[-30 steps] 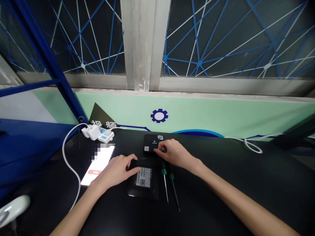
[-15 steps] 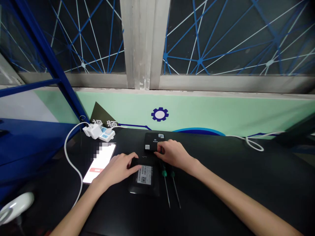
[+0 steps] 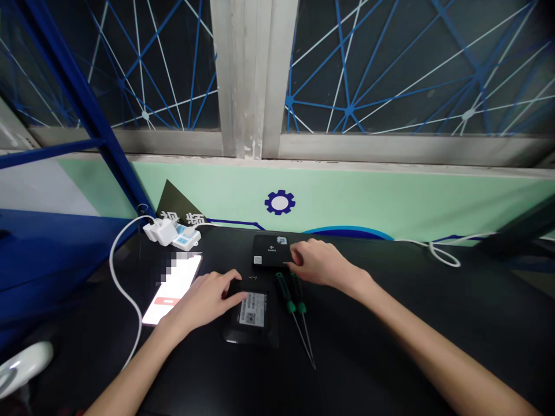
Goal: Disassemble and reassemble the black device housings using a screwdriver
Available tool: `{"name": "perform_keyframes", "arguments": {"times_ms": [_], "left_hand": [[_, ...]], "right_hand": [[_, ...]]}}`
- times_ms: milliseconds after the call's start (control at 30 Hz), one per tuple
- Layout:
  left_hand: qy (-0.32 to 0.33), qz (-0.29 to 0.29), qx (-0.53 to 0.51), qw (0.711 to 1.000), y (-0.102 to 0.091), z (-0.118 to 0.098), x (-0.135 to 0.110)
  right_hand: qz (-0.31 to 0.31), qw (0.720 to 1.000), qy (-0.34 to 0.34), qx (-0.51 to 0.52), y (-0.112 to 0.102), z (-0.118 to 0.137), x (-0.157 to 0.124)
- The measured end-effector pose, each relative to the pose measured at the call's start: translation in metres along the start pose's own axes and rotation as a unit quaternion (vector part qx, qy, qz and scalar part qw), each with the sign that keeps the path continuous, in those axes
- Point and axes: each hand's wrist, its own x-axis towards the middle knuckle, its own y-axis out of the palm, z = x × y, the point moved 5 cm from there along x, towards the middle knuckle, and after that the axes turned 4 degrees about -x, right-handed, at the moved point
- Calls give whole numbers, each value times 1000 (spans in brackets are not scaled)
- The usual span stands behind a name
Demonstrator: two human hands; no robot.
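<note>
Nearest, the labelled black unit lies flat on the dark surface. The left hand rests on its far-left corner, grip loose, fingers laid over it and enclosing nothing. The unit is judged rigid, light and smooth-cased, best taken by its long edges. Just right of it lie two green-handled screwdrivers, side by side. Beyond, the right hand touches the near edge of a second black box; whether its curled grip pinches anything cannot be told. The box is closed, its contents hidden.
</note>
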Motion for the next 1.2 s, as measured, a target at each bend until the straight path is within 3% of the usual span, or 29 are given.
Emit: {"name": "perform_keyframes", "arguments": {"times_ms": [300,533,633,767,867,967,1067,1200], "left_hand": [[-1,4,1,1000,1,0,1],[0,-1,3,1000,2,1,1],[-1,1,3,1000,2,1,1],[0,-1,7,1000,2,0,1],[1,-10,15,1000,1,-1,2],[15,-45,26,999,1,-3,1],[40,-124,39,991,3,-9,-4],[53,-169,44,983,15,-20,-16]], "right_hand": [[171,977,-22,122,20,-2,-2],[202,953,-22,223,34,-5,2],[179,949,-34,259,26,-6,3],[88,949,-50,297,1,-10,5],[22,935,-49,350,-14,-14,6],[-40,883,-47,465,-20,-16,9],[-75,815,-48,573,-17,-16,14],[-55,798,-64,597,-7,-15,23]]}}
